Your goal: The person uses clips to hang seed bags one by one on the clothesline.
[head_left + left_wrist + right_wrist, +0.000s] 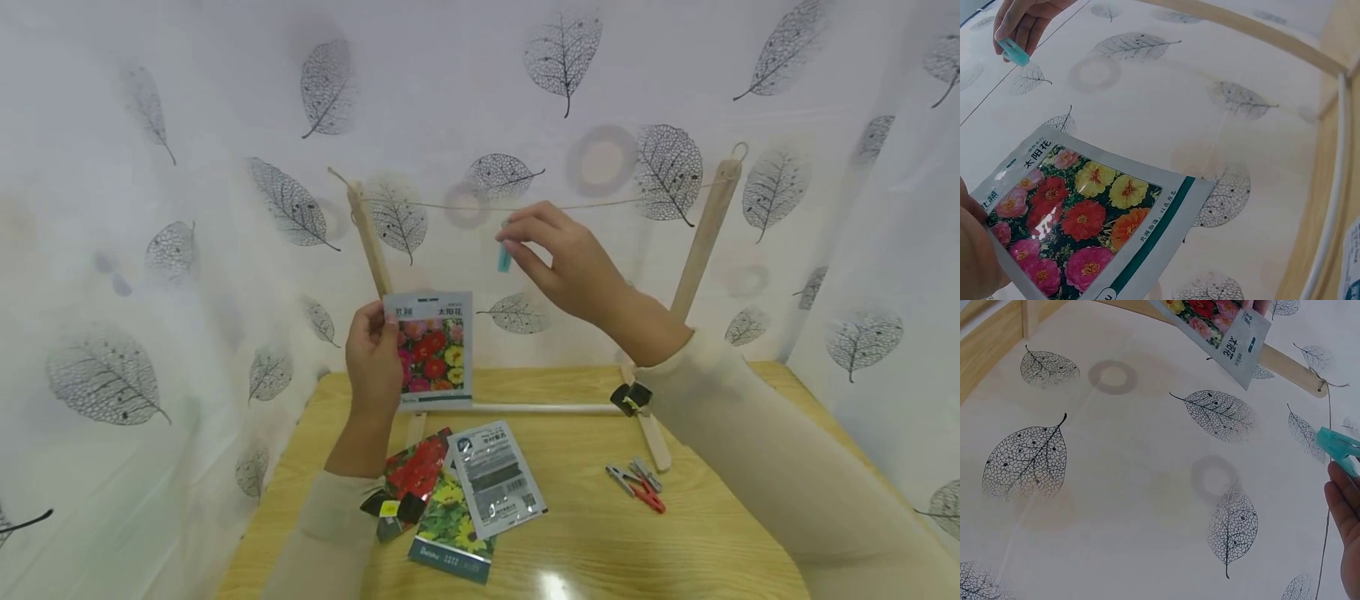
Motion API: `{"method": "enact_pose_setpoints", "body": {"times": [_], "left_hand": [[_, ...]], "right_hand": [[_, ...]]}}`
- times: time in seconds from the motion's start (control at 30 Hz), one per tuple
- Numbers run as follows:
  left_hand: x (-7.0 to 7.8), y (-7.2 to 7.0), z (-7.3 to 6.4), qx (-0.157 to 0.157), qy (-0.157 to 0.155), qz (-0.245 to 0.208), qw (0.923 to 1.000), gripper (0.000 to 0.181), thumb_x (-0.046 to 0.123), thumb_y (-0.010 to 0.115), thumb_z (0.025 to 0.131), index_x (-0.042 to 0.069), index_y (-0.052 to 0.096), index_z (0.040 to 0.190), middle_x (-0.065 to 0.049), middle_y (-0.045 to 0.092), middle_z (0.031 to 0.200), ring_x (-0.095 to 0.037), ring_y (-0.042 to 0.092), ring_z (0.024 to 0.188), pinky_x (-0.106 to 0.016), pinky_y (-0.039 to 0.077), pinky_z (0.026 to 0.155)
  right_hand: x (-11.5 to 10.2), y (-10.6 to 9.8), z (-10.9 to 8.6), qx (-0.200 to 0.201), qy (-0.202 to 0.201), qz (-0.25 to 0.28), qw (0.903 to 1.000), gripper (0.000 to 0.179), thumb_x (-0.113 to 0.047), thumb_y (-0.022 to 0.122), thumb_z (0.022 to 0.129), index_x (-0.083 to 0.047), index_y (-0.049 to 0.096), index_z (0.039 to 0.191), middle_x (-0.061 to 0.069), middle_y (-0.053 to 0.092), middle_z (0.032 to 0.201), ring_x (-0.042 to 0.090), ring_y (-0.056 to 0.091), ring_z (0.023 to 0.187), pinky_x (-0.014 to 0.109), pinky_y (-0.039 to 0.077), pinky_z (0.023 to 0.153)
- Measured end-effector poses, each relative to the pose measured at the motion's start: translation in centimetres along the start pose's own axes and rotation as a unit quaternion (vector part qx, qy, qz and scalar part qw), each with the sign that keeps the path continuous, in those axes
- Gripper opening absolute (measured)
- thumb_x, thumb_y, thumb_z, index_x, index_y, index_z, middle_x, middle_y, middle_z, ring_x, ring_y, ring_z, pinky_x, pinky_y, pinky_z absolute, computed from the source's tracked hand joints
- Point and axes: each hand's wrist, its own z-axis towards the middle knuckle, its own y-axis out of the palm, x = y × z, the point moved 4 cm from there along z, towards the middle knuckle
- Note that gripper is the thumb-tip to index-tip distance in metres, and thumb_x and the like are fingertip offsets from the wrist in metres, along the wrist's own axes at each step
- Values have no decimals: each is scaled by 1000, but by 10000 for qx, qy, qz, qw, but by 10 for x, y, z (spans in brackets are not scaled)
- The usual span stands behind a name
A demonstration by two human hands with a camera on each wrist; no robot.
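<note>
My left hand [372, 357] grips a seed packet [432, 354] by its left edge, thumb in front. The packet is upright, its flower picture facing me. In the left wrist view the same packet [1085, 219] shows red, pink, yellow and orange blooms. Higher up, my right hand [573, 265] pinches a teal clothespin [504, 257] between thumb and fingers, just below a thin string [607, 204]. Seen from the right wrist, the clothespin [1338, 449] is beside the string; whether they touch I cannot tell. The packet hangs lower than the string and apart from it.
Wooden posts [705, 233] hold the string at both ends, with a white rod [555, 408] low between them. Three more seed packets [498, 479] overlap on the wooden table [570, 550]. Several clothespins [647, 492], red and grey, lie at the right. A leaf-print curtain [450, 75] surrounds the table.
</note>
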Motion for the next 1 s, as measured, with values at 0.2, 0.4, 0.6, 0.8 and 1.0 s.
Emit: {"method": "enact_pose_setpoints", "body": {"times": [0.2, 0.4, 0.6, 0.8, 1.0], "left_hand": [[0, -1, 5, -19, 58, -188, 9998, 28, 13, 47, 107, -1, 52, 131, -3, 58, 116, -16, 56, 100, -22, 50, 87], [5, -1, 8, 51, 180, -434, 9989, 26, 10, 47, 106, -1, 53, 129, -1, 59, 115, -15, 56, 100, -21, 50, 86], [12, 3, 13, 99, 293, -526, 9981, 26, 9, 47, 105, -2, 53, 128, -1, 59, 114, -15, 57, 103, -23, 50, 88], [17, 4, 17, 130, 208, -363, 9990, 27, 12, 47, 106, 0, 53, 129, -4, 60, 119, -16, 58, 108, -27, 50, 94], [20, 7, 19, 144, 16, -316, 9994, 27, 14, 47, 106, 3, 53, 130, -4, 59, 120, -16, 58, 110, -29, 49, 98]], "right_hand": [[-2, 4, 7, -177, -40, -34, 9998, 14, -10, 65, 98, -2, 72, 108, 14, 67, 113, 25, 64, 108, 36, 54, 92], [-6, 8, 17, -264, -185, -110, 9994, 16, -11, 63, 100, -3, 71, 110, 13, 66, 114, 24, 64, 107, 35, 54, 92], [-6, 10, 26, -278, -263, -73, 9992, 16, -11, 63, 100, -2, 71, 110, 13, 66, 115, 24, 63, 112, 35, 53, 96], [-9, 9, 35, -193, -314, -27, 9993, 15, -10, 63, 100, -2, 70, 109, 13, 67, 113, 25, 64, 110, 35, 53, 96], [-10, 11, 42, -126, -229, 39, 9997, 16, -12, 64, 100, -2, 71, 109, 13, 67, 111, 22, 64, 104, 32, 54, 91]]}}
